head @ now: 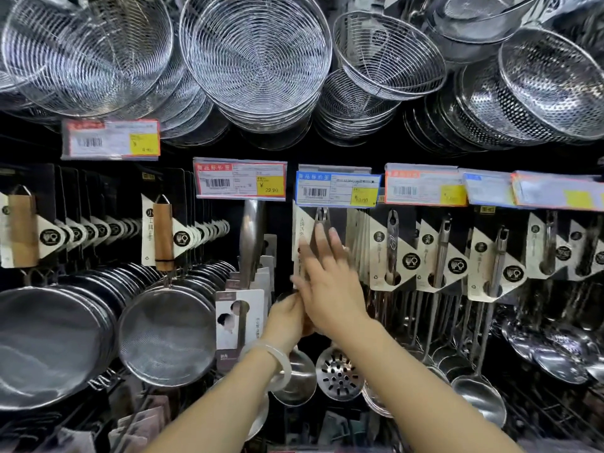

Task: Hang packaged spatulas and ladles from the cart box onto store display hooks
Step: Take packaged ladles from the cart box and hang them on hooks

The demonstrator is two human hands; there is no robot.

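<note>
I take the blue price tag (338, 189) as my marker. Right below it hangs the packaged ladle (302, 237), its white card with dark lettering up against the hook under the tag, metal handle tip showing at the top. My right hand (327, 282) lies over the lower part of that card with fingers straight and slightly spread, fingertips reaching up toward the tag; it presses flat on the package rather than gripping it. My left hand (287, 313) sits lower and just left of the right one, touching it, fingers curled round what looks like the ladle's handle, though blur and the other hand hide the exact grip. A pale bangle (276, 361) circles the left wrist. Below the tag and under both hands hang a round ladle bowl (294, 377) and a slotted skimmer (338, 376). Left of the tag is a red price tag (240, 179); farther left hang mesh strainers (166, 331). Above the tag hang wire baskets (255, 60).
</note>
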